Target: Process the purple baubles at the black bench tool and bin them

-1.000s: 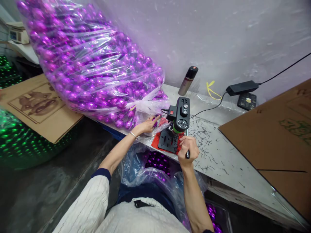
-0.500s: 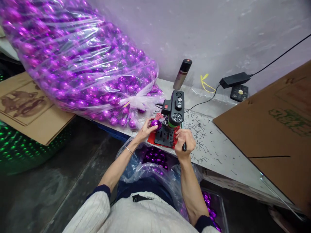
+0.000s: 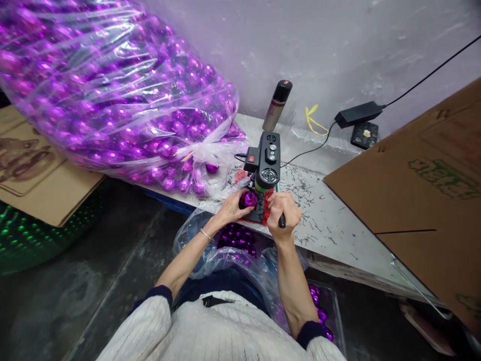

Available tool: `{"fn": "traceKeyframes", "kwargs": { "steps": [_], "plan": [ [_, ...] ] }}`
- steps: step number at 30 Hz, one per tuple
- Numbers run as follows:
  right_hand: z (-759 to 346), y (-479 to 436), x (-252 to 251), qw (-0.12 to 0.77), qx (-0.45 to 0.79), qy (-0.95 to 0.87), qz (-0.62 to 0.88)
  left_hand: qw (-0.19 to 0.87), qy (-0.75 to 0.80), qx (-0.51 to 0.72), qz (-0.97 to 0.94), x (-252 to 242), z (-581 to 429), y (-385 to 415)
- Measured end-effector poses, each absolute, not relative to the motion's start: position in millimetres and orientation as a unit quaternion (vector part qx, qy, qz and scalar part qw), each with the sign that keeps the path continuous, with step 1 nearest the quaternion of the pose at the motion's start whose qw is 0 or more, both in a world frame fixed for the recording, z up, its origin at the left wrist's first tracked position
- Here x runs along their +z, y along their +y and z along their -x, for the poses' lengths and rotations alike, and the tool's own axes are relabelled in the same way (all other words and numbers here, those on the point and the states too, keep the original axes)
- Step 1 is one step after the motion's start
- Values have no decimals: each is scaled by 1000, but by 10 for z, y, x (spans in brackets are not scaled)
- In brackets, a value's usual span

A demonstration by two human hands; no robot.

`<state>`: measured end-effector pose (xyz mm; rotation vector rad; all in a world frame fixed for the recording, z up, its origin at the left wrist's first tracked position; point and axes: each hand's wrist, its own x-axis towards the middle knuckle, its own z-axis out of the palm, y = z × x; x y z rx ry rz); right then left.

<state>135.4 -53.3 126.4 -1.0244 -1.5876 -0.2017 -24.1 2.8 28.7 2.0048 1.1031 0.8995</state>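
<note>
My left hand (image 3: 232,209) is closed round a shiny purple ball (image 3: 248,199) and holds it under the head of a small black bench drill press (image 3: 266,161). My right hand (image 3: 284,213) grips the black lever handle (image 3: 281,220) on the press's right side. The press stands on a black base over a red mat (image 3: 265,210), on a grey bench (image 3: 330,225). A huge clear plastic bag of purple balls (image 3: 112,90) lies on the bench to the left, its knotted end near the press.
An open plastic bag with purple balls (image 3: 236,240) sits in my lap below the bench edge. A spray can (image 3: 277,105), yellow tie (image 3: 311,120) and power adapter (image 3: 356,114) stand by the wall. Cardboard sheets lie at the right (image 3: 421,190) and left (image 3: 33,175). Black shavings litter the bench.
My left hand took a purple ball from beside the big bag and brought it right, under the drill head. My right hand stayed on the lever. The camera view shifted slightly.
</note>
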Motion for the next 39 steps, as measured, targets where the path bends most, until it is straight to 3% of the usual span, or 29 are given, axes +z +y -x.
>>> {"fn": "traceKeyframes", "kwargs": {
  "steps": [13, 23, 39],
  "plan": [
    [-1350, -554, 1274, 581, -83, -685, 431, 304, 471, 366, -743, 249, 179, 62],
    [-1342, -554, 1261, 584, -87, -681, 432, 281, 402, 348, -799, 244, 212, 70],
    [-1328, -566, 1190, 582, -96, -680, 436, 311, 416, 387, -761, 90, 69, 32]
  ]
}}
